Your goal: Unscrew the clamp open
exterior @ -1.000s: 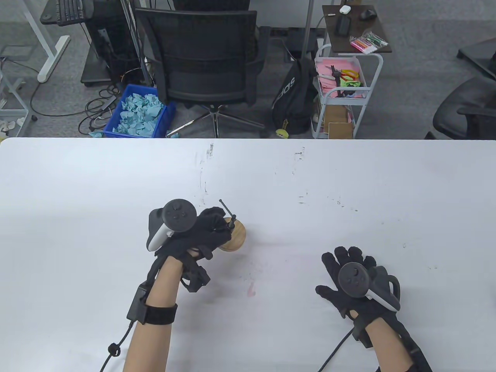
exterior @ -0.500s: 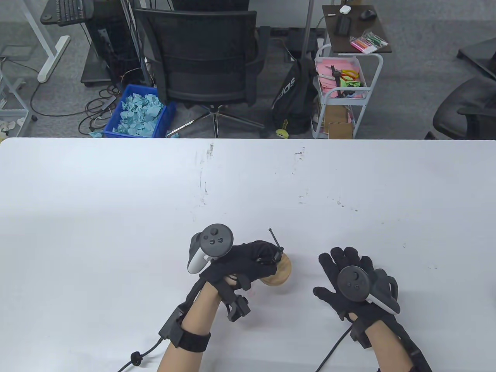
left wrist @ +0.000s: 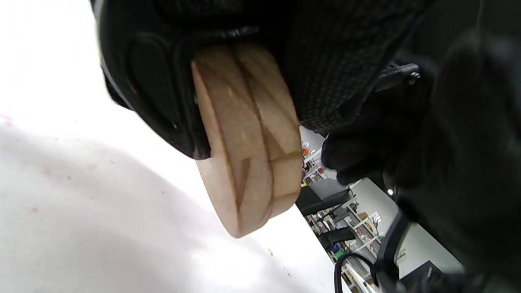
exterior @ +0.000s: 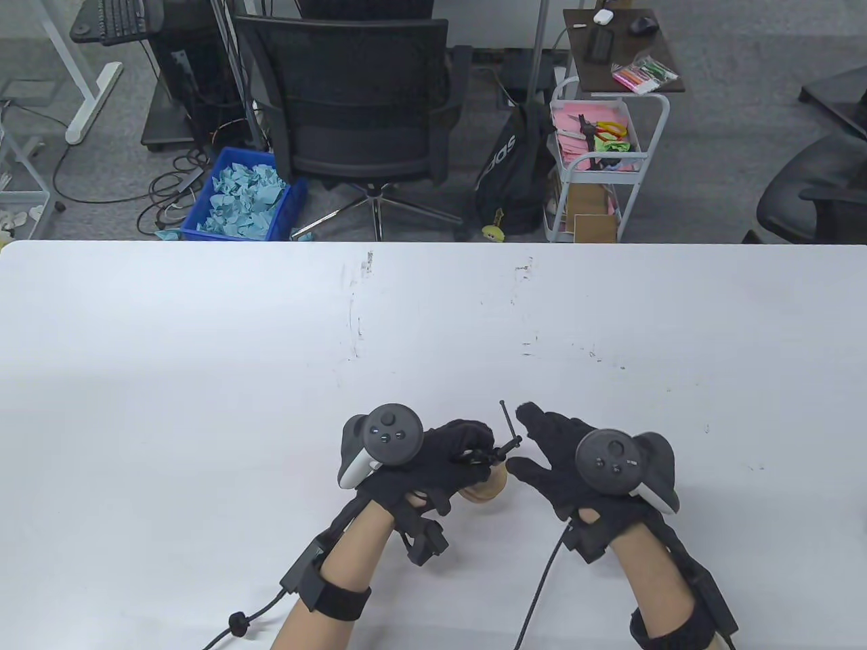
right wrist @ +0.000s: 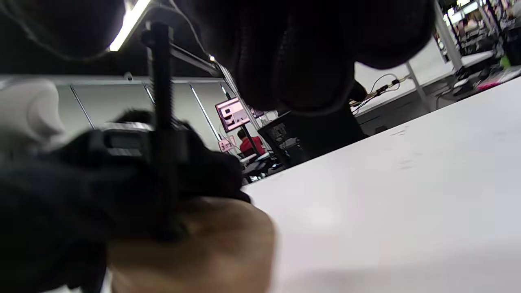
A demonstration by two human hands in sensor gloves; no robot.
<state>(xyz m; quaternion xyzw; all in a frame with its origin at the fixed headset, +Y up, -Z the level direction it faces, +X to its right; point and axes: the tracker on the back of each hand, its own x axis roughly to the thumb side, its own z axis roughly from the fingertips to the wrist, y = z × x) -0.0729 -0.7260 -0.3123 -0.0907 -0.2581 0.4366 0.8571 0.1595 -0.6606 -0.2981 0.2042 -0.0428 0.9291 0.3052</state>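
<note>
A small black clamp is screwed onto a round wooden disc. Its threaded screw with a thin cross-bar handle sticks up to the right. My left hand grips the clamp body and the disc and holds them just above the table. My right hand is open, with index finger and thumb spread right beside the cross-bar handle; I cannot tell whether they touch it. The left wrist view shows the disc on edge between my gloved fingers. The right wrist view shows the screw upright over the disc.
The white table carries only faint scuff marks. Past its far edge stand a black office chair, a blue bin of paper and a white cart.
My left hand has carried the clamp and disc to the right and nearer the front edge. My right hand has lifted off the table and moved left up to the screw handle.
</note>
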